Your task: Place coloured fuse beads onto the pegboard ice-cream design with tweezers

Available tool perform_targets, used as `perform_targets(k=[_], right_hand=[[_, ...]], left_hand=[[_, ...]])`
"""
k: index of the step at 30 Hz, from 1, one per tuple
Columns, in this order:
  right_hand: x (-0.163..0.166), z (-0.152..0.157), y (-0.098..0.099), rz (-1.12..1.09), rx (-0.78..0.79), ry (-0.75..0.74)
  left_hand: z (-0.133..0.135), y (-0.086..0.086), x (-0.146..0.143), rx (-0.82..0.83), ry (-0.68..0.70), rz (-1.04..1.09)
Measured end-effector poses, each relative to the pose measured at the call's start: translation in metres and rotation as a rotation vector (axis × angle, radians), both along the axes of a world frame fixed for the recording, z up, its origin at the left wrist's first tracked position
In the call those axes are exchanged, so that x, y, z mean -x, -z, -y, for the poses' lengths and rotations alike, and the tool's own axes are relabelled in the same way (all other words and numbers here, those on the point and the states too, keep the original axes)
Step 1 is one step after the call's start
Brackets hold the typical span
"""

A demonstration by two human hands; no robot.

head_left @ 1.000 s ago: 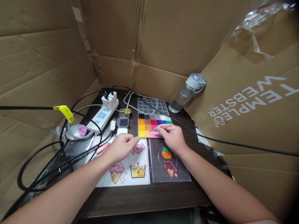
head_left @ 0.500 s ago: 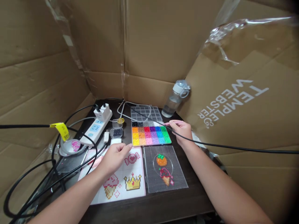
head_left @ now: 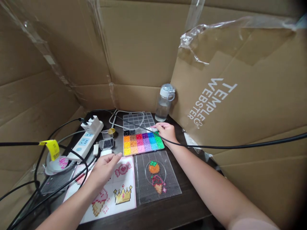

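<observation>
My right hand [head_left: 165, 131] reaches to the far right corner of the bead tray [head_left: 141, 142], a flat box of many coloured bead compartments. Its fingers are pinched on thin tweezers whose tip dips toward the white beads. My left hand [head_left: 105, 168] rests on the pattern sheet [head_left: 120, 188], fingers loosely curled, holding nothing I can see. Right of the sheet lies a clear pegboard [head_left: 157, 177] bearing an orange fruit design and a pink ice-cream cone design.
A water bottle [head_left: 164, 102] stands behind the tray beside its clear lid [head_left: 138, 120]. A white power strip [head_left: 86, 137], small bead boxes [head_left: 106, 143] and tangled black cables [head_left: 38, 179] crowd the left. One cable [head_left: 216, 146] crosses over my right arm. Cardboard walls surround the dark table [head_left: 168, 210].
My right hand moved from the tray's near pink compartments up to its far right corner. The camera view swung right. My left hand stayed on the pattern sheet.
</observation>
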State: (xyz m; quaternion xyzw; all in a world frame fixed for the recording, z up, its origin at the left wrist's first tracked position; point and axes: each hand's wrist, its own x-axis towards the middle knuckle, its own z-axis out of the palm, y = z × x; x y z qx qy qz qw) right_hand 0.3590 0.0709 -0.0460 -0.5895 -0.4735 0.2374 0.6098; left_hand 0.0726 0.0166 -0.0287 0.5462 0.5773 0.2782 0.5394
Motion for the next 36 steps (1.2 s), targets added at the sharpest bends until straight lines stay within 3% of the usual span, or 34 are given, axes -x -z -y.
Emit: perform_targets(k=[14,23,36], right_hand=[[0.011,0.008,-0.004,-0.013,0.023,0.072],[0.014,0.011,-0.009,0.175,0.014,0.150],[0.018,0.011,-0.008,0.178,0.013,0.150]], left_hand=[[-0.004,0.001,0.013,0.021,0.114,0.086],[-0.007,0.003,0.014,0.048,0.138,0.093],[-0.006,0.003,0.016,0.030,0.145,0.043]])
